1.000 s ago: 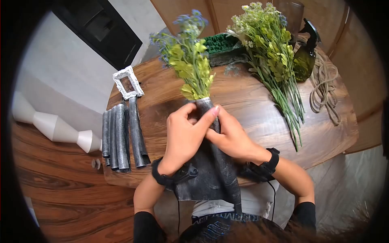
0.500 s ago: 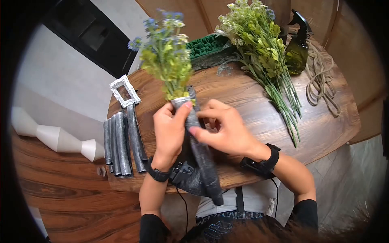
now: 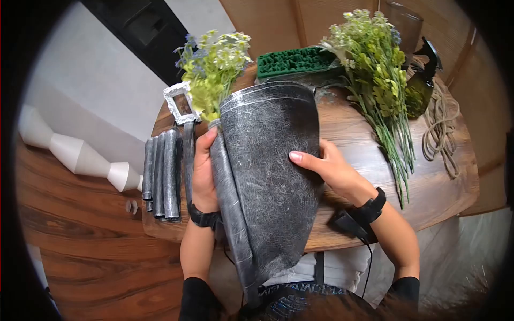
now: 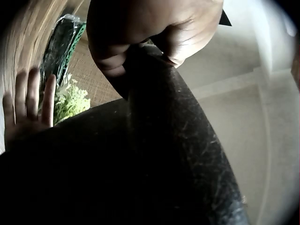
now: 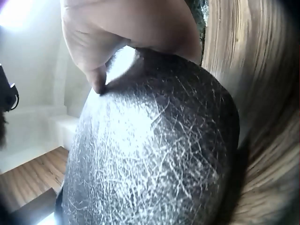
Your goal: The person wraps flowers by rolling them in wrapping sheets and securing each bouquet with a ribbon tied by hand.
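Note:
A dark grey, white-veined sheet [image 3: 273,166] spreads between the hands, its left side rolled into a narrow tube. The left hand [image 3: 204,171] grips that tube near its top, thumb in front; a bunch of blue and white flowers [image 3: 217,64] with yellow-green leaves rises out of it. At the sheet's right side the right hand [image 3: 340,171] holds the edge, thumb on the front face, fingers behind and partly hidden. In the left wrist view, the left hand [image 4: 154,28] pinches the tube's top. The right wrist view has the right hand [image 5: 131,28] over the sheet's curved edge.
On the wooden table [image 3: 342,125] lie a second flower bunch [image 3: 380,80], a green foam block [image 3: 294,62], a spray bottle [image 3: 420,91] and coiled rope [image 3: 441,131]. Several rolled grey tubes [image 3: 170,174] and a white frame [image 3: 181,102] are at the left.
The sheet has opened out wide toward the right, and the right hand has moved from beside the tube to the sheet's right edge. The left hand and the flowers have shifted slightly left.

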`<control>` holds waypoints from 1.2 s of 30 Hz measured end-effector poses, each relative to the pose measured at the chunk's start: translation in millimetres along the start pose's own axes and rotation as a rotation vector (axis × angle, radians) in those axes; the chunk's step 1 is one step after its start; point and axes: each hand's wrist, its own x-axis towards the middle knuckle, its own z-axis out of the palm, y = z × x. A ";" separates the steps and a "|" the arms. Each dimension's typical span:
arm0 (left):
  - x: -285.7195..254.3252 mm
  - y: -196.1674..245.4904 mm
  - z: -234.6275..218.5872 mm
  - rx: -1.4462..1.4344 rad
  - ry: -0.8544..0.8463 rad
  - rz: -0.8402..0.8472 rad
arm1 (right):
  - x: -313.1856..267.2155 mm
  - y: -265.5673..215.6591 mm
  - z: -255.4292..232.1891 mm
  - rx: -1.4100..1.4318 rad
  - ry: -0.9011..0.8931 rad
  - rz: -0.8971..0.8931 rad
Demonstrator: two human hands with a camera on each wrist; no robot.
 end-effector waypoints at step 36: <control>3.7 -56.2 -28.2 0.368 -0.065 -0.015 | -12.1 27.9 -8.0 0.099 -0.302 0.228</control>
